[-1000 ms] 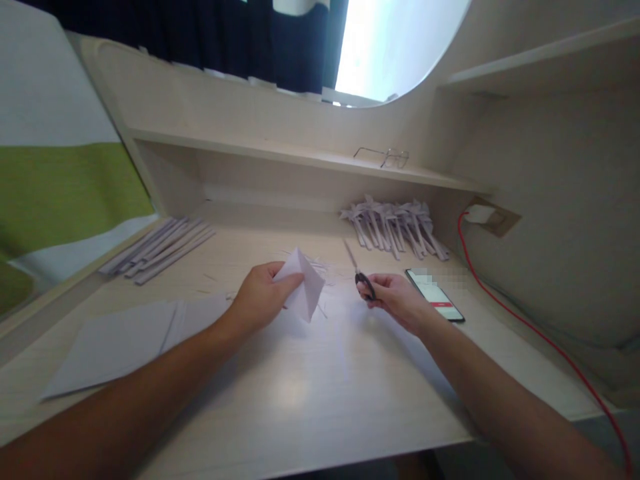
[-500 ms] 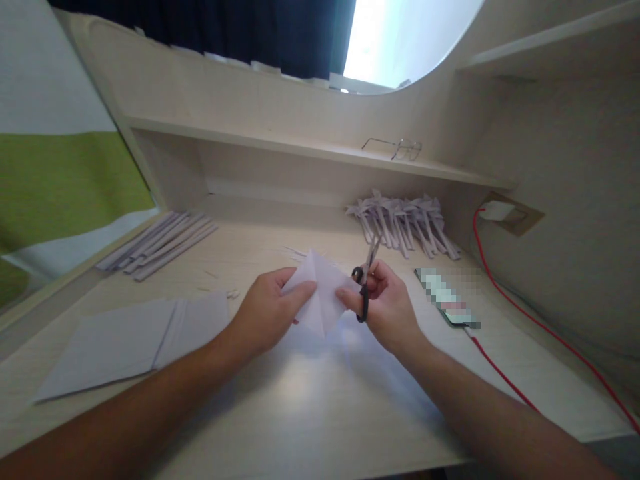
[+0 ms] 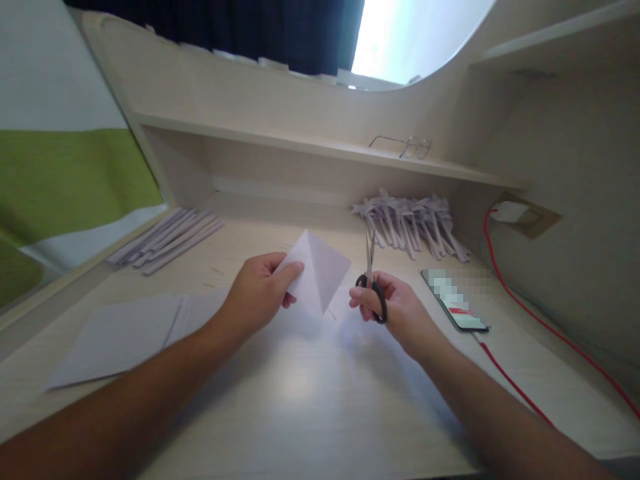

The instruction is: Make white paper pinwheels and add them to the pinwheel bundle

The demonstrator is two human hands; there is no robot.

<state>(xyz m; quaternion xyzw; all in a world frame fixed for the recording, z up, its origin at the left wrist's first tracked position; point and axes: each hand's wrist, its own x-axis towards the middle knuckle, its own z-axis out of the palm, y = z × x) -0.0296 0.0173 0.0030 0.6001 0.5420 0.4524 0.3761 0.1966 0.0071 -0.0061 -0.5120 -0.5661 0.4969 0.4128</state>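
Your left hand [image 3: 260, 290] pinches the folded white paper [image 3: 320, 270], lifted just above the worktop [image 3: 300, 400]. Your right hand [image 3: 395, 310] grips the black-handled scissors [image 3: 371, 280], blades up and together, just beside the paper's right edge, not touching.

place: a home room, probably a bedroom study corner | evidence: built-in light wooden desk [image 3: 310, 400] with shelf [image 3: 300, 143] at center | eyeglasses [image 3: 407, 145] on the shelf, upper right | phone [image 3: 457, 300] with red charging cable [image 3: 525, 313] into wall socket [image 3: 525, 215], right | dark curtain [image 3: 250, 27] at top
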